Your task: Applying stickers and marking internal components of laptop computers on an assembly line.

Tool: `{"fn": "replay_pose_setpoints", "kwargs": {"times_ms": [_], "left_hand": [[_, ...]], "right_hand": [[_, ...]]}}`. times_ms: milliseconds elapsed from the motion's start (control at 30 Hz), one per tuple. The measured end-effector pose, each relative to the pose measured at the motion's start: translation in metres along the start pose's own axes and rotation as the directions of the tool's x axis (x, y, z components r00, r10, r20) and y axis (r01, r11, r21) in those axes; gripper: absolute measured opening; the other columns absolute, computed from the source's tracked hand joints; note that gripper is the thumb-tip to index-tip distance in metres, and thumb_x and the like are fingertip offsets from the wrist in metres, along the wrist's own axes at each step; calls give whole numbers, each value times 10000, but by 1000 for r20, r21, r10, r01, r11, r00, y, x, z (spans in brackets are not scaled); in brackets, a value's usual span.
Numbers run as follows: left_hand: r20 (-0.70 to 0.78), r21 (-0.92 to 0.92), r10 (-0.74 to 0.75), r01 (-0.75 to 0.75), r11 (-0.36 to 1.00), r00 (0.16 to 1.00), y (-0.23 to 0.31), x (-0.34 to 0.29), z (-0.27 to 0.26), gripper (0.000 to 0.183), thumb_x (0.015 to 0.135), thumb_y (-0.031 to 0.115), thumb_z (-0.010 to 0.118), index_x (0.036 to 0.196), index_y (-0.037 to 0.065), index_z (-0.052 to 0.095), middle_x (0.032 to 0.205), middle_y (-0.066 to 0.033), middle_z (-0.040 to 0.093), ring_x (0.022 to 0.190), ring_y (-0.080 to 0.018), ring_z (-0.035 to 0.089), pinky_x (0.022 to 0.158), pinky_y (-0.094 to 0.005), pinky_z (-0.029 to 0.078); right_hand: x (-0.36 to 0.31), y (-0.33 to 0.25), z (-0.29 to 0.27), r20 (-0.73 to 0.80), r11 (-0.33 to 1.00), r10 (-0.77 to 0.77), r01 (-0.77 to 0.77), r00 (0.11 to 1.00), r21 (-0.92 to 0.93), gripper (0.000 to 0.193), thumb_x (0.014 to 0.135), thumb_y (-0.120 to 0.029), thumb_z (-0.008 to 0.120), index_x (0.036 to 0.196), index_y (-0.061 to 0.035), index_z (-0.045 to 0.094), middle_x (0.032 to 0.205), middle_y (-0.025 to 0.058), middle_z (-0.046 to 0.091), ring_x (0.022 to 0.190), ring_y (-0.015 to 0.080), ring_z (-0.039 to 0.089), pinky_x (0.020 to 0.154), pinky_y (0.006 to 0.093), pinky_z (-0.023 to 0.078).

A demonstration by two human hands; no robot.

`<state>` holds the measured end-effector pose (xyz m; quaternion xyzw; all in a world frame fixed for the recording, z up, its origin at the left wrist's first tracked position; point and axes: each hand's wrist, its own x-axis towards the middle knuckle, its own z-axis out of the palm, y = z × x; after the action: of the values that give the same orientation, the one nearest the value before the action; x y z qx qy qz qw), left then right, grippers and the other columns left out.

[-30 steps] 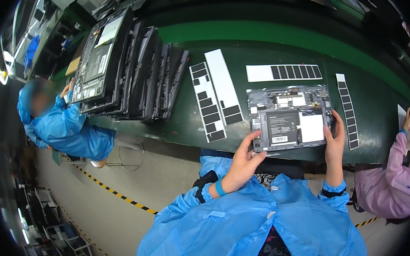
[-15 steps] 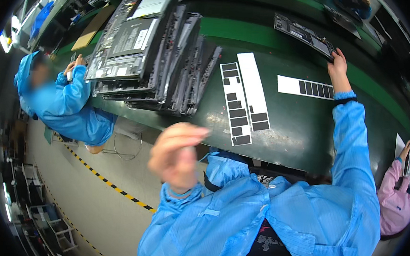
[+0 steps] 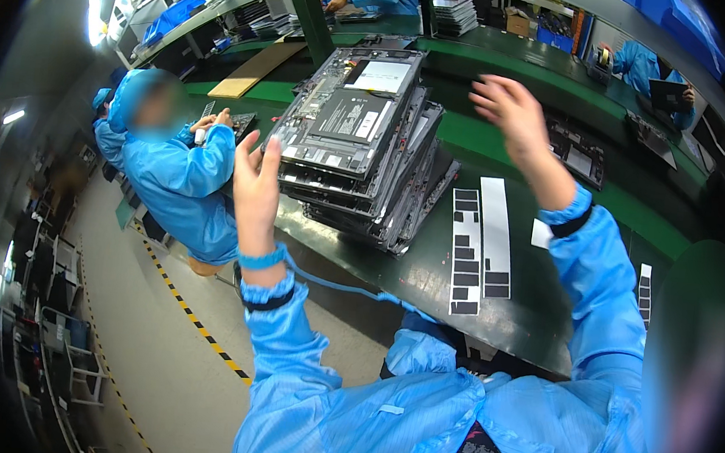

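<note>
A tall pile of opened laptop bases (image 3: 359, 162) stands on the green bench, the top one showing its battery and circuit board. My left hand (image 3: 256, 191) is at the left corner of the pile, thumb and fingers apart; whether it touches the top base I cannot tell. To the right of the pile my right hand (image 3: 514, 119) is raised above the bench, fingers stretched out and holding nothing. Beyond its wrist lies a single opened laptop base (image 3: 579, 154). Two white strips with black adhesive pads, a left strip (image 3: 466, 256) and a right strip (image 3: 496, 233), lie nearer me.
Another padded strip (image 3: 645, 291) lies far right, partly hidden by a blurred shape. A blue coiled wrist cord (image 3: 340, 289) runs from my left wrist along the bench edge. A co-worker in blue (image 3: 176, 161) works at the left. A brown board (image 3: 256, 69) lies behind.
My right hand has let go of the single laptop base and come left toward the pile. My left hand has moved from the bench front to the pile's left corner. The view has turned left.
</note>
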<state>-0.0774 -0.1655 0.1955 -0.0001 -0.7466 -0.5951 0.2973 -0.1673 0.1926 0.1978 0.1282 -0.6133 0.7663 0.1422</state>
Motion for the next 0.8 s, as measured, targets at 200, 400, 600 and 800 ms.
{"fn": "replay_pose_setpoints", "kwargs": {"times_ms": [200,400,600,800], "left_hand": [[-238,365,106,-13,931,965,2,-3,23,620,853,403,652,1278,1,448,1086,-271,618,1008,-375,608,878,-412,456],[-330,607,356,-93,790,874,26,-65,61,714,878,416,613,1341,-64,359,1094,-279,610,1048,-405,559,950,-455,394],[-243,427,232,-111,897,942,50,-86,106,859,876,445,611,1387,-141,245,1402,-365,314,1332,-480,285,1119,-456,229],[-258,34,249,-249,968,933,92,-89,108,883,868,337,682,1409,-142,173,1396,-341,354,1298,-369,405,1086,-373,299]], "right_hand": [[60,25,122,-128,926,-62,9,990,-378,668,788,-395,718,1282,-22,469,1111,193,610,1047,281,588,907,349,451],[110,54,88,-48,967,59,-69,997,-246,427,713,-184,776,1077,-32,613,1024,96,633,927,184,583,823,303,460],[93,33,94,-134,985,-111,91,985,-148,331,669,-96,786,974,-36,670,905,76,664,809,168,607,744,296,488],[30,-63,25,-104,878,-437,399,893,-262,364,784,-82,727,1116,11,612,993,124,643,916,199,623,828,285,507]]}}
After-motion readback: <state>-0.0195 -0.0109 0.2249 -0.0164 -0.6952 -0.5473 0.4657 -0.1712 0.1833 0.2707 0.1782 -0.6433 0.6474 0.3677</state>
